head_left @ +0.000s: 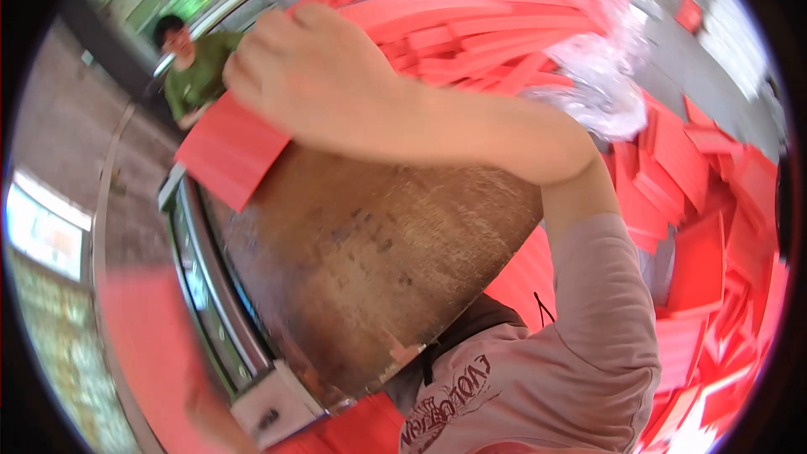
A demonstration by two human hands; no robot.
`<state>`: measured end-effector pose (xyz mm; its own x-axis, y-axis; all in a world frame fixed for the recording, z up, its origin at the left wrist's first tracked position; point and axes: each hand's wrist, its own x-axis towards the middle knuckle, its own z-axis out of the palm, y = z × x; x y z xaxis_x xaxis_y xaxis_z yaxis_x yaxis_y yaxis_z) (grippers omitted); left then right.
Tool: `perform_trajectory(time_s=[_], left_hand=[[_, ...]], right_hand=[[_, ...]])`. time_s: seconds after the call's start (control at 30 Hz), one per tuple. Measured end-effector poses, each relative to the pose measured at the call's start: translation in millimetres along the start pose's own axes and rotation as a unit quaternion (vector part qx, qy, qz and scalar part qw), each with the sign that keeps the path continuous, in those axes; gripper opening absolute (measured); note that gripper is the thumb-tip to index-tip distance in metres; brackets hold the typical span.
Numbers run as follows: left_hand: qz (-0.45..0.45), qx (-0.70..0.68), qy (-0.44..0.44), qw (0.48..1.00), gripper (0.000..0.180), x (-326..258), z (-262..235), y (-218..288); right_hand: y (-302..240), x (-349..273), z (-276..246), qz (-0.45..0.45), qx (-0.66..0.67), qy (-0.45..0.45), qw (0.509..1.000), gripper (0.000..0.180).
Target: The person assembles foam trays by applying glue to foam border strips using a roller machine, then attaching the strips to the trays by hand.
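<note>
My right hand (290, 76) reaches across the wooden board (378, 235), its fingers curled closed at the edge of a flat red foam sheet (235, 151). That sheet lies at the board's far left corner and sticks out past it. Part of it is hidden under my hand. At the lower left, my left hand (212, 412) is smeared by motion. It grips another red foam sheet (147, 328), which is blurred and held up beside the metal rail.
A metal rail (214, 269) runs along the board's left edge, with a white block (277, 408) at its near end. Red foam strips (471, 25) in clear plastic (597, 92) are heaped behind. Loose red pieces (689, 261) pile up at right. A person in green (193, 76) stands far left.
</note>
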<state>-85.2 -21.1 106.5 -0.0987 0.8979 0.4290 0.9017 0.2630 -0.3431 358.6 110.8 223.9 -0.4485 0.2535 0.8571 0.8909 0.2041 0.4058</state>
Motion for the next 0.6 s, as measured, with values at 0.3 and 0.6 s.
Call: perform_trajectory(time_s=[0.3, 0.6], left_hand=[[0.468, -0.307, -0.081, 0.825, 0.046, -53.5, 36.4, 371.2], [-0.010, -0.910, -0.219, 0.352, 0.080, -19.2, 135.5, 248.7]], right_hand=[[-9.6, -104.6, -67.2, 0.047, 0.109, 0.177, 0.977, 0.033], [-36.0, -225.2, 5.9, 0.371, 0.638, 0.057, 0.672, 0.035]])
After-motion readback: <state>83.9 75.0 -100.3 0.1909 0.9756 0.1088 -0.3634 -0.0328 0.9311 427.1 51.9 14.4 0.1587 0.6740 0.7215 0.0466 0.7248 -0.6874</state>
